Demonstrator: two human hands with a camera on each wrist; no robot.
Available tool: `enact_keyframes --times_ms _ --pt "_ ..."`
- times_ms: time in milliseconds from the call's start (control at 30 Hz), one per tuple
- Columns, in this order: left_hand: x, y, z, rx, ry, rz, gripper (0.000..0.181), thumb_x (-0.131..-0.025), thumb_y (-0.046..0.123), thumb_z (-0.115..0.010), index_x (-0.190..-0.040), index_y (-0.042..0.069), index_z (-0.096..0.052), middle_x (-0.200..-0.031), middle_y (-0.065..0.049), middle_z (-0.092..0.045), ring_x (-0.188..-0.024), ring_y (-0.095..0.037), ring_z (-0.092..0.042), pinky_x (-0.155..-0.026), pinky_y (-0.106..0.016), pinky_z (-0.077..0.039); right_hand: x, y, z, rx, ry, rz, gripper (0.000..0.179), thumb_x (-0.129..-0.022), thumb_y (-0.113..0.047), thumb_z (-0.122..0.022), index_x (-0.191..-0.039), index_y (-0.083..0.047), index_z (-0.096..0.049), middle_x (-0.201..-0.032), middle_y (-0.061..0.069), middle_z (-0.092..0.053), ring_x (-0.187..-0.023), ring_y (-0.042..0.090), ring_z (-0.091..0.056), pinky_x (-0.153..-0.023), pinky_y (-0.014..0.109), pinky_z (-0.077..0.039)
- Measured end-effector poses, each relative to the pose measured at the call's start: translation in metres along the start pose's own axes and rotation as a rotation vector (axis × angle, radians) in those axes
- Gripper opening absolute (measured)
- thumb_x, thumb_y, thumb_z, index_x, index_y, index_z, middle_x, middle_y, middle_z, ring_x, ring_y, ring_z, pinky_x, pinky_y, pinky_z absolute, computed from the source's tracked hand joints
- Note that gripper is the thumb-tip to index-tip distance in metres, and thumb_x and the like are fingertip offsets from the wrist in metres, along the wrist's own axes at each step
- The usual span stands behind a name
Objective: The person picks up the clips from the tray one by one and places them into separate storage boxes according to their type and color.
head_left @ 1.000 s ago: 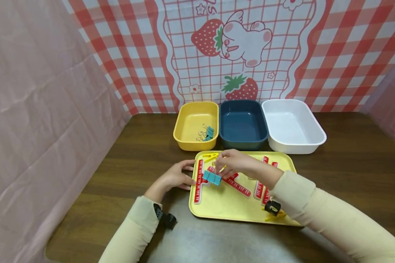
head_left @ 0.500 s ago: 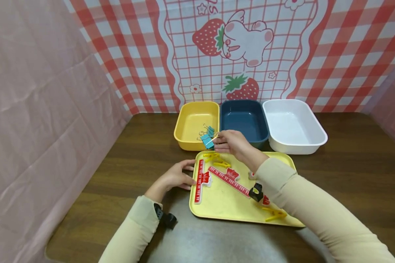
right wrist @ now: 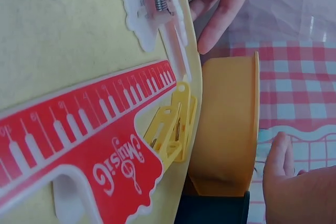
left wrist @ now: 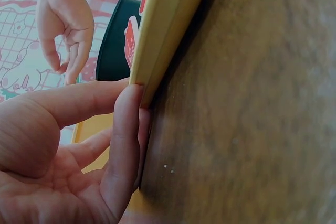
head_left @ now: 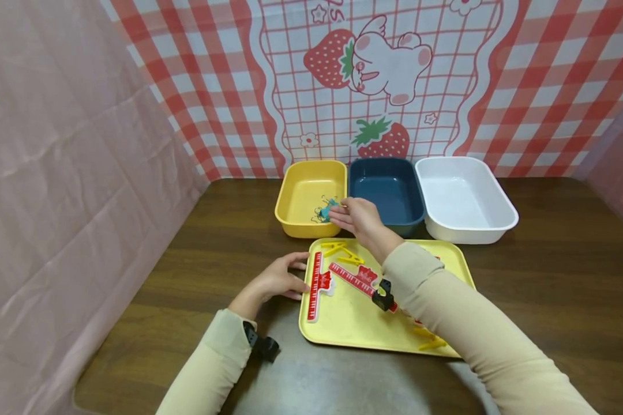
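My right hand (head_left: 362,222) is over the right front corner of the yellow bin (head_left: 311,167), its fingers extended. Just below and beside its fingertips are teal binder clips (head_left: 328,208) with wire handles, partly hidden by the hand. In the left wrist view, the right hand (left wrist: 68,22) has loosely bent fingers and no clip plainly between them. My left hand (head_left: 277,279) touches the left rim of the pale yellow tray (head_left: 353,334) with its fingertips. Near it on the tray lies a red-and-white music clip (head_left: 314,297) with a piano-key print.
Another music clip (head_left: 350,276) lies slanted mid-tray. Yellow clothespins (head_left: 342,252) sit at the tray's back left, and one yellow clothespin (head_left: 432,343) at its front right. Behind the tray stand a dark blue bin (head_left: 386,190) and a white bin (head_left: 464,193).
My right hand has carried a teal binder clip from the tray up to the yellow bin; its fingers have since straightened and the clip has left the pinch. The left hand has stayed put.
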State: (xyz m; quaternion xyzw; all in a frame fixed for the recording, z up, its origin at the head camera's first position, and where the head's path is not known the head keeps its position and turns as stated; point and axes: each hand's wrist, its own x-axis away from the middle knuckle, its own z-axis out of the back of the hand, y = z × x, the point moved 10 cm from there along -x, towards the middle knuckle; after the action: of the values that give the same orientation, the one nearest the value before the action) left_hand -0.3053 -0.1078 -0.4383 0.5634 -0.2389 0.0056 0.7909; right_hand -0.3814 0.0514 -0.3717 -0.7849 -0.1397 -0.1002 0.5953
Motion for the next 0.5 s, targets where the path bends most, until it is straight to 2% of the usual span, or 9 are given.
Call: enact_keyframes --times_ms 100,233,400,500 --pt "-0.001 0.0 0.0 -0.002 0.002 0.004 0.076 -0.076 -0.009 -0.07 -0.141 0.014 -0.039 -0.125 -0.015 -0.046 -0.077 -0.023 -0.063 -0.063 -0.035 -0.057 0.002 -0.001 0.001 0.008 -0.007 0.008 0.039 -0.1 -0.018 -0.04 -0.134 0.001 -0.04 -0.129 0.021 -0.051 -0.108 0.024 -0.058 -0.088 0.031 -0.049" --pt "-0.001 0.0 0.0 -0.008 0.003 0.005 0.076 -0.076 -0.009 -0.07 -0.141 0.014 -0.04 -0.125 -0.015 -0.046 -0.077 -0.023 -0.063 -0.063 -0.035 -0.057 0.005 0.001 0.005 0.057 0.003 0.021 0.036 -0.098 -0.018 -0.046 -0.127 0.001 -0.048 -0.124 0.02 -0.054 -0.108 0.027 -0.057 -0.091 0.033 -0.048" --pt "-0.001 -0.001 0.0 -0.012 0.005 0.006 0.075 -0.076 -0.009 -0.071 -0.141 0.014 -0.04 -0.125 -0.015 -0.046 -0.077 -0.022 -0.063 -0.063 -0.035 -0.057 0.011 0.004 0.006 0.201 -0.025 0.068 0.034 -0.094 -0.017 -0.052 -0.121 0.004 -0.054 -0.111 0.017 -0.057 -0.102 0.029 -0.057 -0.09 0.036 -0.049" --pt "0.0 -0.001 0.0 -0.014 0.004 0.003 0.076 -0.076 -0.008 -0.071 -0.141 0.014 -0.04 -0.125 -0.015 -0.046 -0.077 -0.023 -0.063 -0.062 -0.035 -0.057 0.017 0.007 0.004 0.334 -0.042 0.101 0.032 -0.094 -0.018 -0.054 -0.118 0.004 -0.057 -0.107 0.015 -0.058 -0.1 0.031 -0.056 -0.087 0.038 -0.05"
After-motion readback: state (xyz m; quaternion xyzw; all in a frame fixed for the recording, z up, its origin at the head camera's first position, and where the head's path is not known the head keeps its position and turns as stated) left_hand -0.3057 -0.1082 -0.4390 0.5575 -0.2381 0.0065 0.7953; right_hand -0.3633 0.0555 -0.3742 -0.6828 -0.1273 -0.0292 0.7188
